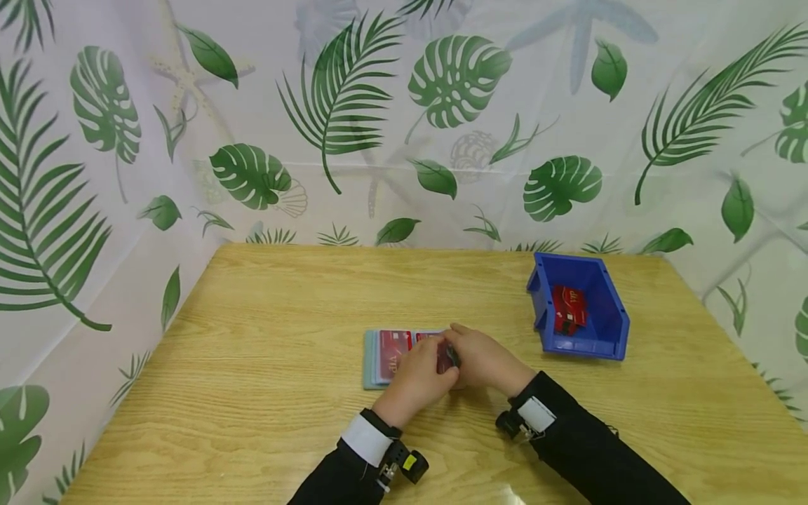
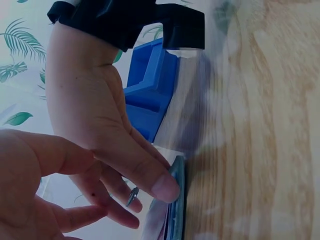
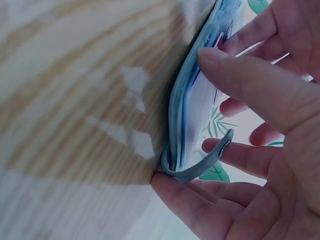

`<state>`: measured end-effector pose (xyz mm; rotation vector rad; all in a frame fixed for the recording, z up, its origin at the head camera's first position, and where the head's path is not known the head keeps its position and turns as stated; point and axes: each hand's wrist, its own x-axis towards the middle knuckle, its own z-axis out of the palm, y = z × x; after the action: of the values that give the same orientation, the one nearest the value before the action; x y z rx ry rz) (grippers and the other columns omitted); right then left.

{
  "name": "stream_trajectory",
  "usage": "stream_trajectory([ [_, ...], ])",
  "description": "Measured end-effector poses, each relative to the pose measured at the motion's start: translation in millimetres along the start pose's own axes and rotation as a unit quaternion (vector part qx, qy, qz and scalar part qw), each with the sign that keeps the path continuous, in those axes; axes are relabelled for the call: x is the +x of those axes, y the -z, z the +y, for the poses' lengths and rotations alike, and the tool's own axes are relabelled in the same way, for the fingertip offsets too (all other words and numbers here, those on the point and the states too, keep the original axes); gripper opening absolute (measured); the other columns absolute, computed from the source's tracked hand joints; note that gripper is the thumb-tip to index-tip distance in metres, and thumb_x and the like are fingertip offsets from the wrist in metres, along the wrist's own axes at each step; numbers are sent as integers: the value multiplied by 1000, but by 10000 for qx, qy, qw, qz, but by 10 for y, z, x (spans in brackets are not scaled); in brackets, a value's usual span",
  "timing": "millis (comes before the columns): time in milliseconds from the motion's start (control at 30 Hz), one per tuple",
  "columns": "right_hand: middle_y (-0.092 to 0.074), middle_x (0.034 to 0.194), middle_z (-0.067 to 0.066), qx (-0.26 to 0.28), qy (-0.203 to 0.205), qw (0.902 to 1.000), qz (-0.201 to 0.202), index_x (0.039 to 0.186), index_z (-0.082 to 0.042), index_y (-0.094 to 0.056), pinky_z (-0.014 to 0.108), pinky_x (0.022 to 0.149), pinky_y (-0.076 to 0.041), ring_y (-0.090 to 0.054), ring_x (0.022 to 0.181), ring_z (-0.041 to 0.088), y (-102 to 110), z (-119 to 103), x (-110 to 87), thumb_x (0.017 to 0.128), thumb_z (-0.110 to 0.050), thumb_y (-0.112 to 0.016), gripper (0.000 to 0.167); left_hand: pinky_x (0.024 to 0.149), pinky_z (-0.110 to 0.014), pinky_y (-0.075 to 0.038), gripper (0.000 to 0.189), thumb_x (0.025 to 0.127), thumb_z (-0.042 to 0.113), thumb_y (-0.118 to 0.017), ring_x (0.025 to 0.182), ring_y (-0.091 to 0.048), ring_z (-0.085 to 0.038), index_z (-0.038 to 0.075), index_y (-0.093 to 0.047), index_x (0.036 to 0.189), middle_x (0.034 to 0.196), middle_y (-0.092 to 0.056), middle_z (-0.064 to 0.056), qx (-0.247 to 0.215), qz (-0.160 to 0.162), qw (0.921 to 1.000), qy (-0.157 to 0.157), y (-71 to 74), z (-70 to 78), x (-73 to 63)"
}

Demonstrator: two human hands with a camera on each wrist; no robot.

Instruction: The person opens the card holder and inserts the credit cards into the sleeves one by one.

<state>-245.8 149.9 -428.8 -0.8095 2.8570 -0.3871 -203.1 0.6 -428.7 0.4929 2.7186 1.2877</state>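
Note:
An open card holder [image 1: 369, 359] with a pale blue-green cover and clear pockets lies on the table, red cards [image 1: 394, 349] marked VIP in its pockets. My right hand [image 1: 482, 358] grips its right end. In the right wrist view the right thumb [image 3: 240, 75] presses the edge of the pockets, while other fingers are at the strap [image 3: 192, 170], which curves up and ends in a metal snap. My left hand [image 1: 416, 375] is over the pockets, its fingers loosely bent and close to the right hand. Both hands hide part of the holder.
A blue bin [image 1: 583, 348] stands to the right at the back of the wooden table [image 1: 265, 330], with several red cards [image 1: 571, 305] inside. A leaf-printed curtain [image 1: 379, 140] hangs behind and at the sides.

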Motion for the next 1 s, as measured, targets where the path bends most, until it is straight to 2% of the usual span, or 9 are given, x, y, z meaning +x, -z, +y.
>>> stream_trajectory([
  [133, -55, 130, 29, 44, 58, 10000, 0, 126, 2, -57, 51, 98, -44, -53, 120, 43, 9, 20, 29, 75, -17, -83, 60, 99, -49, -42, 50, 88, 13, -64, 120, -52, -35, -8, -50, 132, 128, -55, -23, 33, 25, 10000, -36, -2, -3, 6],
  [267, -62, 121, 20, 254, 142, 9996, 45, 124, 1, -59, 47, 95, -47, -60, 113, 36, -4, 29, 46, 75, -15, -83, 56, 98, -46, -43, 50, 89, 12, -63, 119, -53, -34, -8, -50, 132, 127, -55, -24, -42, -48, 10000, -10, -5, -21, 12],
  [367, -65, 115, 16, 326, 170, 9993, 98, 121, 1, -61, 45, 92, -49, -63, 107, 31, -24, 28, 54, 76, -12, -82, 52, 93, -43, -46, 48, 88, 11, -64, 111, -56, -30, -8, -51, 130, 122, -57, -22, -182, -108, 9998, 2, 2, -32, 15],
  [600, -59, 113, 17, 79, 285, 9993, 215, 120, 1, -61, 45, 90, -49, -60, 102, 32, -30, -4, 19, 75, -11, -82, 51, 76, -34, -46, 36, 88, 9, -63, 92, -56, -21, -2, -56, 122, 111, -61, -15, -321, -433, 9985, 100, 11, -36, 32],
  [733, -54, 118, 22, 143, 295, 9992, 235, 121, 2, -61, 45, 89, -50, -58, 102, 32, -39, -24, 25, 73, -10, -84, 55, 78, -34, -45, 43, 90, 11, -62, 96, -54, -23, -4, -51, 129, 117, -58, -17, -475, -618, 9969, 129, 69, -51, 20],
  [800, -52, 122, 23, 240, 173, 9994, 151, 123, 2, -60, 45, 89, -50, -58, 102, 32, -47, -33, 33, 71, -12, -86, 60, 81, -38, -47, 48, 90, 12, -62, 102, -55, -27, -5, -48, 133, 122, -56, -20, -511, -539, 9972, 130, 144, -72, 3],
  [867, -51, 125, 23, 273, 16, 9996, 46, 126, 2, -58, 45, 88, -50, -58, 103, 31, -48, -40, 39, 68, -15, -89, 67, 84, -43, -48, 50, 91, 12, -63, 106, -56, -31, -5, -48, 134, 126, -55, -23, -397, -322, 9986, 156, 248, -116, -7],
  [933, -50, 128, 22, 288, -190, 9994, -61, 128, 1, -56, 44, 90, -49, -57, 105, 30, -48, -39, 44, 66, -17, -91, 73, 86, -46, -48, 48, 90, 13, -65, 107, -57, -33, -5, -51, 133, 126, -56, -24, -54, -10, 9997, 238, 362, -183, -9],
  [1000, -48, 131, 22, 269, -358, 9989, -143, 131, 0, -55, 44, 92, -49, -56, 108, 31, -43, -33, 43, 66, -20, -91, 77, 88, -47, -49, 46, 88, 13, -68, 106, -59, -33, -3, -55, 130, 124, -59, -23, 482, 268, 9979, 347, 458, -277, -7],
])
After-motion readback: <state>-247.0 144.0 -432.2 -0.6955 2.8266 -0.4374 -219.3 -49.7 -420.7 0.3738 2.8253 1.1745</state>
